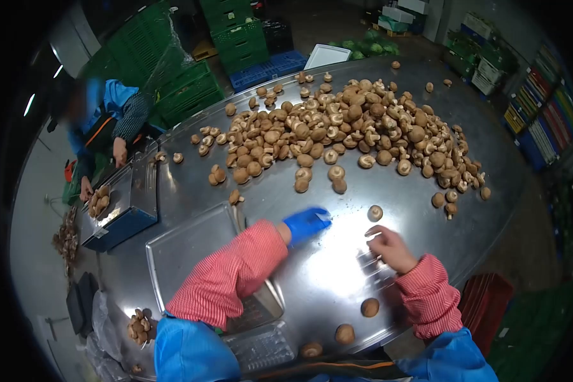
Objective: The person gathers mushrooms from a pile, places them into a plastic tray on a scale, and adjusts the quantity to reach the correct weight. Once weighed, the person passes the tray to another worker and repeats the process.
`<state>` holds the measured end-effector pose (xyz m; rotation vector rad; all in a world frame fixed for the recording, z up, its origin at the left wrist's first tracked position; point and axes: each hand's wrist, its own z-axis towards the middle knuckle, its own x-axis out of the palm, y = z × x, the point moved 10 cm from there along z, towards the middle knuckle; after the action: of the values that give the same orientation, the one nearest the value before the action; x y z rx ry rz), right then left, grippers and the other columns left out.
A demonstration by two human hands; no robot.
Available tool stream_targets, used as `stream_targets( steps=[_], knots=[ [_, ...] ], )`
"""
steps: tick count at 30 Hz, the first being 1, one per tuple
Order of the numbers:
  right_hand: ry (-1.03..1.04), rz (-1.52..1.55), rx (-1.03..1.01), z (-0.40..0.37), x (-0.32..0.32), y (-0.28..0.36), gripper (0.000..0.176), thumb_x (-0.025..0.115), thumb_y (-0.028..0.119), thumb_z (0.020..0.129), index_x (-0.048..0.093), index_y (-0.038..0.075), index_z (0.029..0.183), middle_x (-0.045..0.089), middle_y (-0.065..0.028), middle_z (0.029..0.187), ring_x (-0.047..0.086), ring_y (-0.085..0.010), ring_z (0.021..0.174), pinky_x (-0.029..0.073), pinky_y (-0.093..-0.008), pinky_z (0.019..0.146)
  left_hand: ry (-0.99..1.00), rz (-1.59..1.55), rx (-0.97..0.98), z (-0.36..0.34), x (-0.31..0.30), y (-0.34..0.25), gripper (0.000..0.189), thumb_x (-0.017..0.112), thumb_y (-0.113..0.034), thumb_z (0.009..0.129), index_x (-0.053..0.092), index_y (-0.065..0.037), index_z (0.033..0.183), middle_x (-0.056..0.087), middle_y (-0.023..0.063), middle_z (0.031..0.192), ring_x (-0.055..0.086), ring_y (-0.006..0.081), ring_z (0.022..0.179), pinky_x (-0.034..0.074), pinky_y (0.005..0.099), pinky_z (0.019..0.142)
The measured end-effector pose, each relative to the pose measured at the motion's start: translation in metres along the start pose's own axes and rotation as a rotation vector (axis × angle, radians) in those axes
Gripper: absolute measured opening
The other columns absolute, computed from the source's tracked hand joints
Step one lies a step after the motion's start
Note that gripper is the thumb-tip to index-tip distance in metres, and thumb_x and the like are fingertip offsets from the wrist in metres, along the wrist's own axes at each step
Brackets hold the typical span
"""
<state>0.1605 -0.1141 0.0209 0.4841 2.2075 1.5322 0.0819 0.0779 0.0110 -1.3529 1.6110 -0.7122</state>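
Note:
My left hand (pixel 307 225), in a blue glove, reaches over the steel table with its fingers stretched out and nothing visible in them. My right hand (pixel 393 249) is bare, its fingers bent and apart, hovering slightly blurred above the shiny tabletop. Just beyond its fingertips lies a single shiitake mushroom (pixel 375 212). A large heap of shiitake mushrooms (pixel 337 124) spreads across the far side. Two mushrooms (pixel 337 179) lie together between the heap and my left hand. Closer to my body are a brown mushroom cap (pixel 370 307) and another cap (pixel 344 334).
A metal tray (pixel 184 254) lies under my left arm, beside a clear plastic container (pixel 261 348). At the left, a co-worker (pixel 111 118) handles mushrooms over a blue-sided box (pixel 124 226). A red crate (pixel 487 309) stands at the right; green crates (pixel 239 41) are stacked behind.

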Motion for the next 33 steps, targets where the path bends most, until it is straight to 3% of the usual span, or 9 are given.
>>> stream_targets(
  steps=[2,5,7,10,13,21,23,28,33],
  knots=[
    [-0.400,0.021,0.032,-0.002,-0.088,-0.029,0.012,0.052,0.008,0.087,0.054,0.005,0.098,0.055,-0.0022,0.071,0.047,-0.0081,0.055,0.041,-0.0243,0.049,-0.526,0.241,0.049,0.033,-0.102,0.025,0.074,0.077,-0.039,0.071,0.045,-0.007,0.129,0.055,0.0132,0.117,0.053,0.0238,0.108,0.043,0.0350,0.093],
    [-0.731,-0.431,-0.130,0.006,-0.175,-0.045,0.012,0.050,0.010,0.088,0.051,0.003,0.097,0.060,-0.0145,0.072,0.057,-0.0269,0.058,0.045,-0.0375,0.055,-0.811,0.474,-0.096,0.028,-0.249,0.076,0.110,0.086,-0.046,0.052,0.029,-0.008,0.139,0.050,0.0197,0.128,0.050,0.0341,0.117,0.042,0.0381,0.098],
    [-0.814,-0.818,-0.118,0.018,-0.197,-0.025,0.014,0.049,0.012,0.088,0.050,0.002,0.098,0.061,-0.0214,0.074,0.060,-0.0379,0.063,0.046,-0.0444,0.058,-0.703,0.427,-0.603,0.001,-0.270,0.090,0.129,0.087,-0.047,0.048,0.013,-0.006,0.144,0.039,0.0183,0.139,0.041,0.0311,0.127,0.037,0.0360,0.104],
    [-0.807,-0.825,-0.113,0.072,-0.200,-0.023,0.017,0.050,0.013,0.088,0.047,0.003,0.100,0.061,-0.0263,0.077,0.059,-0.0440,0.073,0.046,-0.0500,0.063,-0.695,0.666,-0.844,0.005,-0.285,0.111,0.137,0.088,-0.047,0.047,0.001,-0.008,0.146,0.033,0.0185,0.143,0.036,0.0303,0.131,0.032,0.0360,0.109],
    [-0.746,-0.833,-0.034,0.127,-0.181,-0.004,0.019,0.050,0.013,0.085,0.047,0.004,0.101,0.061,-0.0244,0.074,0.060,-0.0434,0.072,0.046,-0.0512,0.064,-0.506,0.597,-0.428,0.074,-0.265,0.128,0.141,0.088,-0.048,0.045,-0.002,-0.010,0.146,0.028,0.0200,0.145,0.032,0.0320,0.133,0.028,0.0364,0.110],
    [-0.503,-0.678,-0.318,0.241,-0.085,0.020,0.018,0.049,0.015,0.088,0.047,0.004,0.102,0.061,-0.0239,0.078,0.059,-0.0427,0.075,0.045,-0.0506,0.066,-0.381,0.844,-0.034,0.134,-0.146,0.035,0.138,0.089,-0.048,0.039,0.006,-0.020,0.146,0.032,0.0257,0.139,0.038,0.0407,0.127,0.034,0.0433,0.106],
    [-0.457,-0.623,-0.320,0.248,-0.073,0.018,0.018,0.049,0.016,0.088,0.048,0.004,0.102,0.061,-0.0240,0.078,0.059,-0.0430,0.076,0.045,-0.0503,0.068,-0.362,0.916,-0.181,0.126,-0.134,0.024,0.138,0.090,-0.047,0.039,0.007,-0.018,0.146,0.035,0.0257,0.137,0.038,0.0400,0.126,0.034,0.0436,0.106],
    [-0.416,-0.489,-0.375,0.237,-0.063,0.009,0.020,0.045,0.020,0.091,0.048,0.003,0.102,0.061,-0.0230,0.075,0.061,-0.0374,0.069,0.047,-0.0463,0.061,-0.382,0.401,0.245,0.136,-0.089,0.014,0.129,0.091,-0.040,0.043,0.017,-0.006,0.143,0.040,0.0203,0.135,0.038,0.0349,0.127,0.032,0.0412,0.106],
    [-0.284,0.127,-0.027,0.211,-0.054,-0.033,0.028,0.038,0.028,0.095,0.051,0.003,0.098,0.057,-0.0128,0.069,0.059,-0.0184,0.056,0.044,-0.0318,0.040,-0.415,-0.090,0.305,0.139,-0.033,0.014,0.127,0.090,-0.031,0.048,0.010,-0.005,0.144,0.033,0.0188,0.140,0.036,0.0287,0.129,0.032,0.0383,0.106]
  ],
)
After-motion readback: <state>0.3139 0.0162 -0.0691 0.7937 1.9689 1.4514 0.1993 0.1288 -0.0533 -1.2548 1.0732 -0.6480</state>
